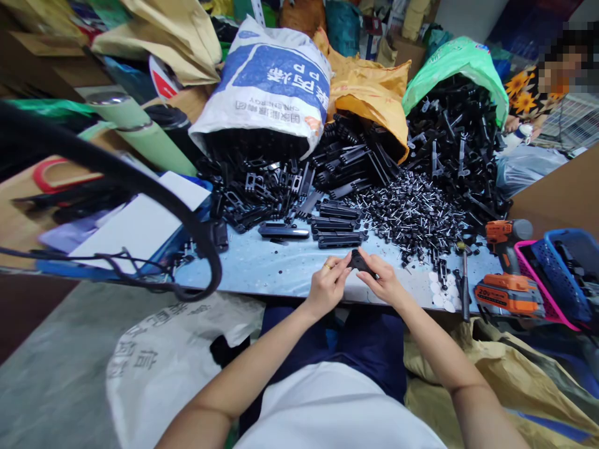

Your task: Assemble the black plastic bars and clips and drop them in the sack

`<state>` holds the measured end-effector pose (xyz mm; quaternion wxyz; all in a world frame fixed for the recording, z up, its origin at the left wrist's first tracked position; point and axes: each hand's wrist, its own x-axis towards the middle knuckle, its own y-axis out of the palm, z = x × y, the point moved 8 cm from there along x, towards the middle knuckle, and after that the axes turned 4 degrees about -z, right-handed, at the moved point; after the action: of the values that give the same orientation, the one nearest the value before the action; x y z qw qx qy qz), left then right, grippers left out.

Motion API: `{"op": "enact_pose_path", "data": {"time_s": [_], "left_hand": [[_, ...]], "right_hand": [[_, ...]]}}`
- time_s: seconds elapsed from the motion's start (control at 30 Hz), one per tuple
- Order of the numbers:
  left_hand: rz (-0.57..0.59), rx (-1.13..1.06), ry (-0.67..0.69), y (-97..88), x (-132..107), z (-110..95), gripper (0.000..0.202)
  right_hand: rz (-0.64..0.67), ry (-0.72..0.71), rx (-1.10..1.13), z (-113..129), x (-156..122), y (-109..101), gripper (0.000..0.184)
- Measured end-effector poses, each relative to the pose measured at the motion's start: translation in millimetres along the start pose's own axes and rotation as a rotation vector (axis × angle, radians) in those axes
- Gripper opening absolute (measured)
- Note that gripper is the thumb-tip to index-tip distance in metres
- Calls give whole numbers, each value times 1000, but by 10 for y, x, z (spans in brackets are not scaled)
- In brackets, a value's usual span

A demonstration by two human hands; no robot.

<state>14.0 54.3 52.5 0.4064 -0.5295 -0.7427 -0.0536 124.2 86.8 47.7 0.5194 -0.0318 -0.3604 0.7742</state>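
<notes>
My left hand [326,284] and my right hand [382,279] meet at the near edge of the pale blue table [262,265]. Both pinch one small black plastic part [358,260] between their fingertips. A ring shows on a left finger. Just beyond the hands lie a few assembled black bars [337,226] in a short stack, and one longer black piece [283,231] to their left. A heap of small black screws or pins [412,215] spreads to the right of the bars.
Sacks spill black plastic parts at the back: a white and blue one [269,87], a yellow one [374,90], a green one [456,62]. An orange cordless drill [508,265] and pink and blue baskets [561,274] sit at right. Another person [556,68] sits far right.
</notes>
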Motion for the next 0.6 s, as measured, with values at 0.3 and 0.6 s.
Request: {"op": "enact_pose_path", "data": {"time_s": [0.3, 0.6], "left_hand": [[-282, -71, -24, -133, 63, -124, 36], [-51, -140, 103, -164, 302, -6, 28]], "right_hand": [[-237, -75, -33, 284, 18, 88, 51], [-291, -74, -59, 181, -17, 58, 53]]}}
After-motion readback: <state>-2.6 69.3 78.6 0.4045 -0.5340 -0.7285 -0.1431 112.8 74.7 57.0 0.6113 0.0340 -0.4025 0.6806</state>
